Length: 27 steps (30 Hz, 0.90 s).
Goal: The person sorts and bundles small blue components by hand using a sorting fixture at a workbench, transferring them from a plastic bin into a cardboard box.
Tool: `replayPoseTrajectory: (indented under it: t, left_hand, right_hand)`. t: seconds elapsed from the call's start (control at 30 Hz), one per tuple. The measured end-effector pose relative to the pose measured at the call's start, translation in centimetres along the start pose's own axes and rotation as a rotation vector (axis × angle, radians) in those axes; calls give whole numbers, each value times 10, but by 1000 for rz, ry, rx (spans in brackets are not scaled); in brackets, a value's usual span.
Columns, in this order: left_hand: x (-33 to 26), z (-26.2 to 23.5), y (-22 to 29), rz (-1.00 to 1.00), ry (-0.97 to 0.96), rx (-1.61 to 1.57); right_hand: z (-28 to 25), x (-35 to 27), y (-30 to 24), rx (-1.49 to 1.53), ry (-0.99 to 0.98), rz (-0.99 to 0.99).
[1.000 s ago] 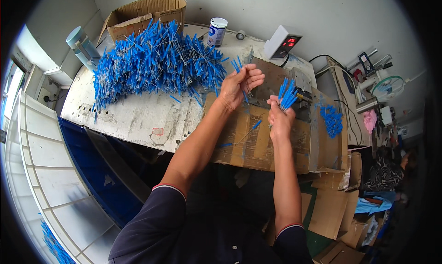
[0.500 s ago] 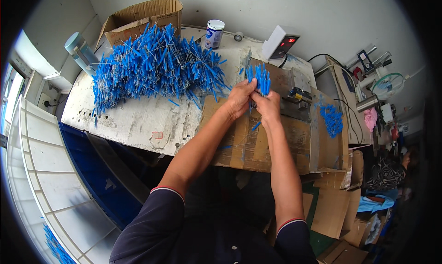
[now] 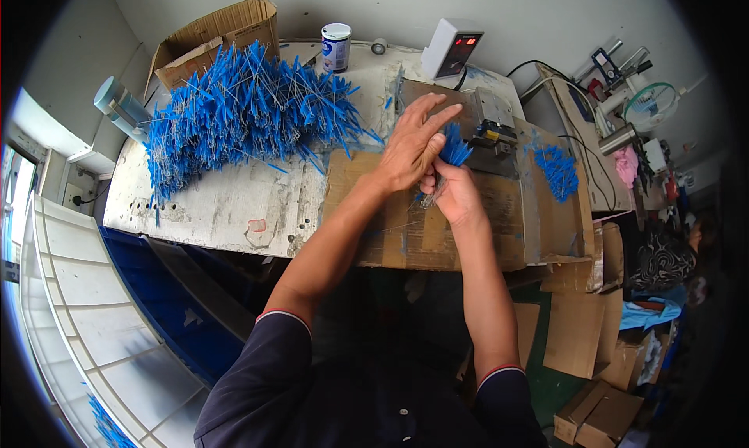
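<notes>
A bundle of thin blue sticks with wire-like ends (image 3: 456, 147) tilts to the right between my hands, above the cardboard-covered part of the bench. My right hand (image 3: 459, 198) is closed around its lower part, and the wire ends poke out below. Against the bundle's left side rests my left hand (image 3: 407, 147), its fingers stretched out and the thumb by the sticks. A large heap of the same blue sticks (image 3: 242, 120) lies on the bench to the left. A smaller pile (image 3: 555, 172) sits on cardboard to the right.
Behind the heap stand an open cardboard box (image 3: 218, 38), a can (image 3: 335, 48) and a tilted bottle (image 3: 121, 104). A white box with a red display (image 3: 451, 48) is at the back, near a metal fixture (image 3: 495, 116). A small fan (image 3: 650, 103) stands far right.
My left hand has let its fingers out straight, where before they were closed at the bundle. The bundle now leans right and sits lower in my right hand. The view has shifted slightly.
</notes>
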<state>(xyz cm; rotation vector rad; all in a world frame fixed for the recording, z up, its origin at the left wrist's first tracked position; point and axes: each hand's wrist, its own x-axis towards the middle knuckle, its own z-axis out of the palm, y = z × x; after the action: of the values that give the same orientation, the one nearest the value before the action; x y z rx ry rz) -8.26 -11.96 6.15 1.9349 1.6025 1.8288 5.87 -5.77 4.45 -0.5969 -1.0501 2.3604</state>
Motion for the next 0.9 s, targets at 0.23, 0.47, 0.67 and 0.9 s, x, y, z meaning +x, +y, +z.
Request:
replayPoseTrajectory:
  t: [0.23,0.47,0.67,0.9]
  left_hand:
    - [1,14,34,214,-330,406]
    - [-21,-36,57,-356,-540,397]
    - [-103,-28,71,-298,-535,674]
    - [-119,-15,61,-106,-373,791]
  right_hand:
    - [-8,-10,-6,139,171,-7]
    - [-35,-33,-28,-302,387,-692]
    - [-64,-36,29,-482,427,-831]
    - [-67,-44,35,-338,447,-855]
